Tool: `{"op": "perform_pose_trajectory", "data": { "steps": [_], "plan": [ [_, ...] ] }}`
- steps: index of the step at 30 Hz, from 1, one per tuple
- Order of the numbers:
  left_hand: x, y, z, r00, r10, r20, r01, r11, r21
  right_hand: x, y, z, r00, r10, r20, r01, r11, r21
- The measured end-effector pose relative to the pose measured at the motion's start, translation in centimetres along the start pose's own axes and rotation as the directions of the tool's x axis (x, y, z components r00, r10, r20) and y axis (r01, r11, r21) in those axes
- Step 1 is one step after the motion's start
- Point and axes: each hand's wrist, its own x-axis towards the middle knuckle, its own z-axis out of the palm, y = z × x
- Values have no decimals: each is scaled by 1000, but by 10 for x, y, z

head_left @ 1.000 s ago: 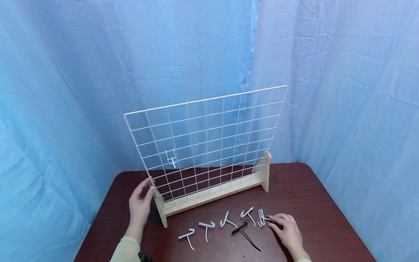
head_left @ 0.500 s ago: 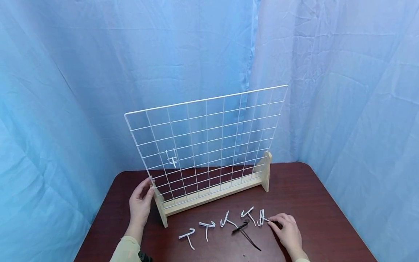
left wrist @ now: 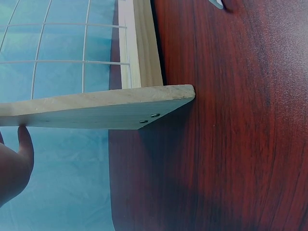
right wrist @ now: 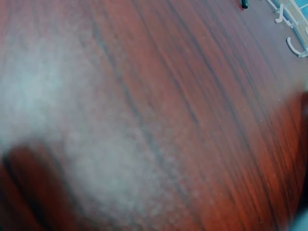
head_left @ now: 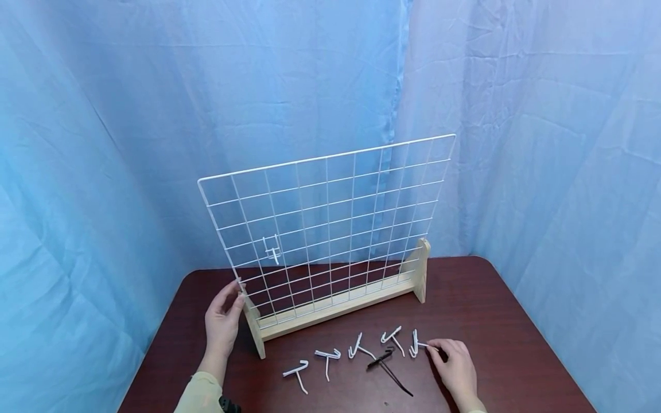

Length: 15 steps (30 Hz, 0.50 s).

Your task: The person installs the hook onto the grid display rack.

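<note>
A white wire grid panel [head_left: 326, 223] stands upright in a wooden stand [head_left: 330, 318]. My left hand [head_left: 222, 327] pinches the top of the stand's left side piece, beside the grid's edge; in the left wrist view its thumb [left wrist: 25, 147] touches the outer face of the side piece [left wrist: 96, 113]. My right hand [head_left: 454, 367] pinches the stem of a white wire hook [head_left: 415, 344] low over the table. One white hook [head_left: 273, 250] hangs on the grid's left part. Most of the right hand is out of the right wrist view.
Several white hooks [head_left: 327, 355] lie in a row on the dark red table [head_left: 496, 321], in front of the stand. A black hook [head_left: 384, 364] with a long prong lies among them. Blue curtains [head_left: 310, 86] surround the table's back and sides.
The white hook in my right hand has turned, so its frame now looks narrower. My left hand keeps its place on the stand.
</note>
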Motion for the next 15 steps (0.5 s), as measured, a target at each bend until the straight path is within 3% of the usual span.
{"op": "perform_pose_trajectory", "data": {
  "steps": [7, 15],
  "plan": [
    [0, 1, 0, 1000, -8, 0, 8, 1000, 7, 2, -1, 1, 1000, 2, -24, 0, 999, 52],
    [0, 1, 0, 1000, -4, -1, 4, 1000, 14, 9, -2, 0, 998, -61, -34, 64, 991, 116]
  ]
}}
